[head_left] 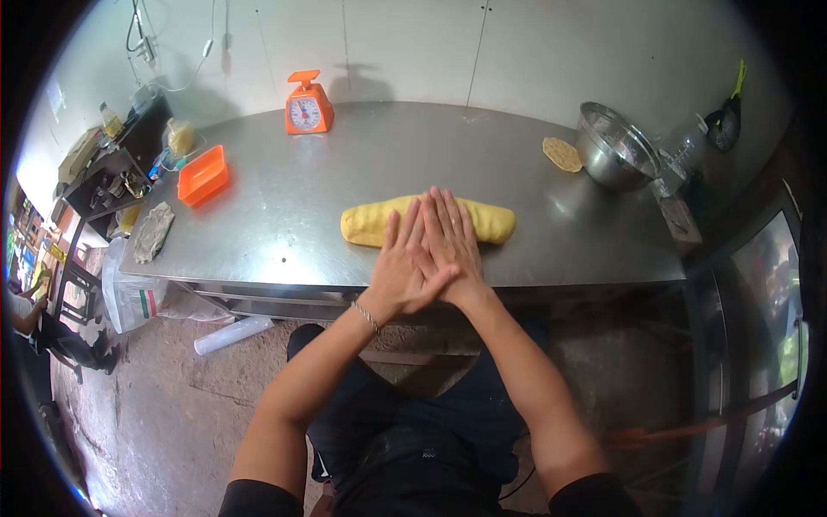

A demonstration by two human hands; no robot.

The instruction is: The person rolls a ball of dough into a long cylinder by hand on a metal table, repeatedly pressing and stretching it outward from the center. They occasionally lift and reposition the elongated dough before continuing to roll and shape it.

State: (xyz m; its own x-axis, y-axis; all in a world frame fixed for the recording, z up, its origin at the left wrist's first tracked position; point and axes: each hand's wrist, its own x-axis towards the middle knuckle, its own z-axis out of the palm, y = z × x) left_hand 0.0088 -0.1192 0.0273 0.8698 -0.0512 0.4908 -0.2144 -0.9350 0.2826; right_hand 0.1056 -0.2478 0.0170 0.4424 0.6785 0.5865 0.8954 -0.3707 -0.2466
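A thick roll of yellow dough (366, 224) lies crosswise on the steel table (327, 177). Both of my hands rest flat on its middle, close together and partly overlapping. My left hand (408, 263) has its fingers stretched out over the dough, and a bracelet circles that wrist. Beside it, my right hand (452, 241) presses on the dough with fingers extended, its base partly covered by the left thumb. Neither hand grips anything.
An orange scale (309, 112) stands at the back. An orange tray (204, 176) and a crumpled cloth (154, 233) lie left. At the right are a flat tan piece (562, 154) and a steel bowl (612, 159). Another person (65, 338) is at the far left.
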